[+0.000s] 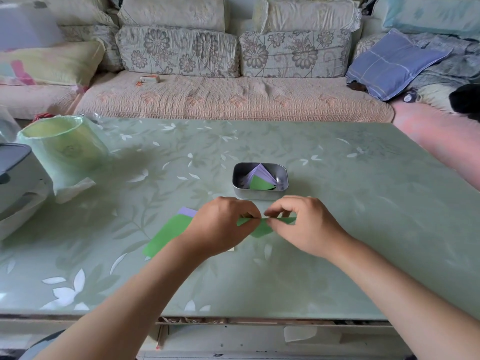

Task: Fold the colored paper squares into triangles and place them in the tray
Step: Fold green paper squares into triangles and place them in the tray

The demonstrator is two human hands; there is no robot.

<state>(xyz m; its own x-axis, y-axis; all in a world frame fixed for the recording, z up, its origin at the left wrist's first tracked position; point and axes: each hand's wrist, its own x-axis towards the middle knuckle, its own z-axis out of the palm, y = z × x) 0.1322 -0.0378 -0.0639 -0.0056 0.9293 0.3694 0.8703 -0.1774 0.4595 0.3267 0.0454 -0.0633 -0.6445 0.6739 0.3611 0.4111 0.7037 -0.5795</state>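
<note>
A green paper piece [262, 226] is folded between my hands, just above the table. My left hand [223, 224] pinches its left part and my right hand [304, 224] pinches the fold on the right. Behind them stands a small metal tray [237, 178] holding folded lilac triangles and a green triangle [259, 183] on top. A stack of flat squares lies under my left wrist, with a green square [168, 233] on top and a lilac one [187, 211] peeking out behind it.
The green glass table [337, 229] has a green plastic-wrapped bin [65, 149] and a white appliance [18, 183] at its left. A sofa [233, 97] with cushions runs along the far side.
</note>
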